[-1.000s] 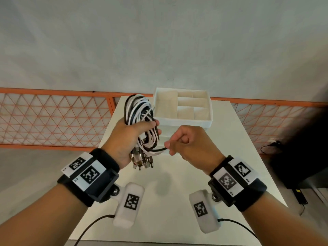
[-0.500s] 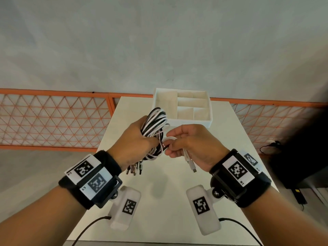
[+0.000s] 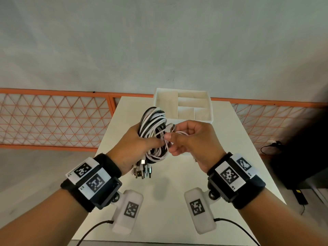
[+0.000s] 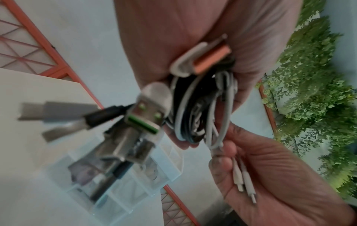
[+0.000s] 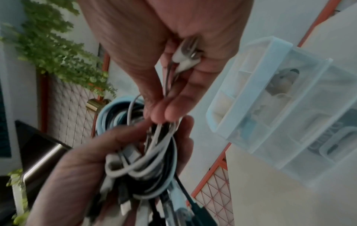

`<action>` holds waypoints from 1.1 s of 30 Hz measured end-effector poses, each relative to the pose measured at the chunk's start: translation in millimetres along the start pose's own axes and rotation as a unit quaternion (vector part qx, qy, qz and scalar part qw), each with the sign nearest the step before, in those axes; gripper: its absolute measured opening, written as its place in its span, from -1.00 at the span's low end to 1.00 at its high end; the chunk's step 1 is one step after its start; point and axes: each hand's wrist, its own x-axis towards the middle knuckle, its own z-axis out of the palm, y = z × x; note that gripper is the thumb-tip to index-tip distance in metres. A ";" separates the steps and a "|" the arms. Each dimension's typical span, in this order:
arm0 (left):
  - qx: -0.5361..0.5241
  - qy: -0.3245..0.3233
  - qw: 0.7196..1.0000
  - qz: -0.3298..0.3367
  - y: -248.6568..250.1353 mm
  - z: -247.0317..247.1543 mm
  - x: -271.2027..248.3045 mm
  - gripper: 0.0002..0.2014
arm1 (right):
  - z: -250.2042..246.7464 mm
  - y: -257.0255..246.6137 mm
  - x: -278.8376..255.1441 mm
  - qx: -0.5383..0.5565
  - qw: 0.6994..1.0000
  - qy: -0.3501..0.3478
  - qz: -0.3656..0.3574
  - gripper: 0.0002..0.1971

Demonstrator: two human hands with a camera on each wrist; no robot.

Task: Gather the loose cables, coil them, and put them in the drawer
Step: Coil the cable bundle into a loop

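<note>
My left hand [image 3: 136,144] grips a coiled bundle of black and white cables [image 3: 153,125] above the white table [image 3: 230,139]. Several USB plugs [image 3: 142,172] hang below the fist; these plugs [image 4: 142,122] fill the left wrist view. My right hand [image 3: 188,139] pinches the loose ends of thin white cables [image 5: 185,61] beside the bundle [image 5: 146,156], and their small plugs [image 4: 243,183] lie in its palm. A white drawer with compartments [image 3: 210,105] sits pulled out at the table's far edge, just beyond both hands.
An orange mesh fence [image 3: 53,119] runs behind the table. A dark object [image 3: 301,153] with a black cord on the floor stands to the right. Green foliage [image 4: 318,91] shows in the wrist views. The drawer unit's lower translucent trays [image 5: 289,122] hold small items.
The bundle swung down and back up in my left hand. My right hand came in from the right, took the thin white cable ends and now holds them against the bundle.
</note>
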 end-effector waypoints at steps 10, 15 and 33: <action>-0.017 0.079 0.996 0.026 -3.9 0.2 9.6 -0.81 | -0.6 -2.1 0.3 0.002 0.999 -0.052 0.002 -0.79; -0.052 0.116 0.992 0.017 -9.5 -0.1 12.4 -0.84 | -7.4 -2.3 -1.7 0.022 0.996 -0.072 0.052 -0.73; -0.218 -0.015 0.975 -0.038 -15.9 14.6 2.9 -0.57 | 20.0 14.8 1.1 -0.293 0.923 0.035 -0.246 -0.80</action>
